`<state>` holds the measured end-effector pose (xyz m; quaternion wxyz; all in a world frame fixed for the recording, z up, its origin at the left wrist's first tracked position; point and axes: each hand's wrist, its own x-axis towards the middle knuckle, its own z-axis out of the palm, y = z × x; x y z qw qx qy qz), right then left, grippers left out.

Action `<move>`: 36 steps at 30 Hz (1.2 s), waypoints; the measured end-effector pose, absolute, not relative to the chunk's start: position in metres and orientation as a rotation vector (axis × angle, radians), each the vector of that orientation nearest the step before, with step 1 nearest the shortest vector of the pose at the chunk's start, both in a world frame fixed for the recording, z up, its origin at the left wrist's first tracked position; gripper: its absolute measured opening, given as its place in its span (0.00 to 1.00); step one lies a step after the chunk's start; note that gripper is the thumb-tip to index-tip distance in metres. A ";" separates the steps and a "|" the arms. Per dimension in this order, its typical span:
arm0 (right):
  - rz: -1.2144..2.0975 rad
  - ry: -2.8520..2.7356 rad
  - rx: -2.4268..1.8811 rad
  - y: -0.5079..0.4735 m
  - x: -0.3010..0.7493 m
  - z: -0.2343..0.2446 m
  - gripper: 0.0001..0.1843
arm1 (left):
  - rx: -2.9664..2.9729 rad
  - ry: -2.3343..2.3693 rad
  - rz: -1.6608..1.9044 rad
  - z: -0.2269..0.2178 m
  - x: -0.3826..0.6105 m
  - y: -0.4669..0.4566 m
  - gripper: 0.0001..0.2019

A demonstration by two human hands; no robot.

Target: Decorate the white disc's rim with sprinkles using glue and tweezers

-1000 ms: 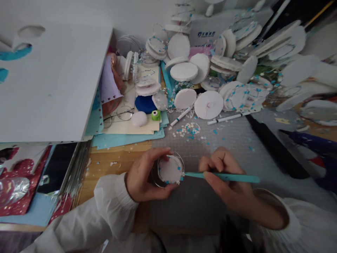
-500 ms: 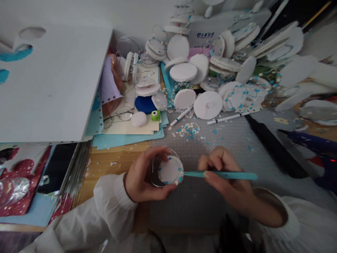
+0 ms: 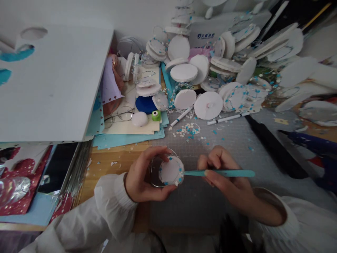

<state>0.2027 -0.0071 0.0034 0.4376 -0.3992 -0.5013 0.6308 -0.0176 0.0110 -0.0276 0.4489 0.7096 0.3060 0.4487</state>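
Between the curved thumb and fingers of my left hand (image 3: 147, 175) is a small round white disc (image 3: 170, 170), its rim dotted with tiny blue and white flowers. A thin wire ring (image 3: 153, 181) loops around behind the disc. My right hand (image 3: 223, 175) pinches a pair of teal tweezers (image 3: 234, 173) held level. Their tips touch the disc's right rim, where small white flowers sit. Beyond both hands, a scatter of tiny blue and white paper flowers (image 3: 188, 130) lies on the grey cutting mat (image 3: 184, 211).
Many white discs (image 3: 207, 105) with flowered wire crowd the back. A green punch (image 3: 156, 115) stands on paper sheets at the left. Two white pens (image 3: 228, 118), a black strip (image 3: 273, 147) and a dark blue glue gun (image 3: 310, 138) lie around. A large white board (image 3: 52, 88) fills the upper left.
Both hands stay almost in place. The tweezers' back end has shifted slightly up and left, their tips still at the disc's rim. A red light on the glue gun no longer shows.
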 end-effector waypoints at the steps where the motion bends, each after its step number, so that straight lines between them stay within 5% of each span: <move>1: 1.573 -1.241 -0.989 -0.008 0.203 0.003 0.12 | 1.743 0.752 1.111 -0.028 -0.017 0.011 0.40; 36: 1.905 -0.758 -0.886 0.006 0.204 0.001 0.13 | 1.795 0.709 1.018 -0.032 -0.019 0.009 0.44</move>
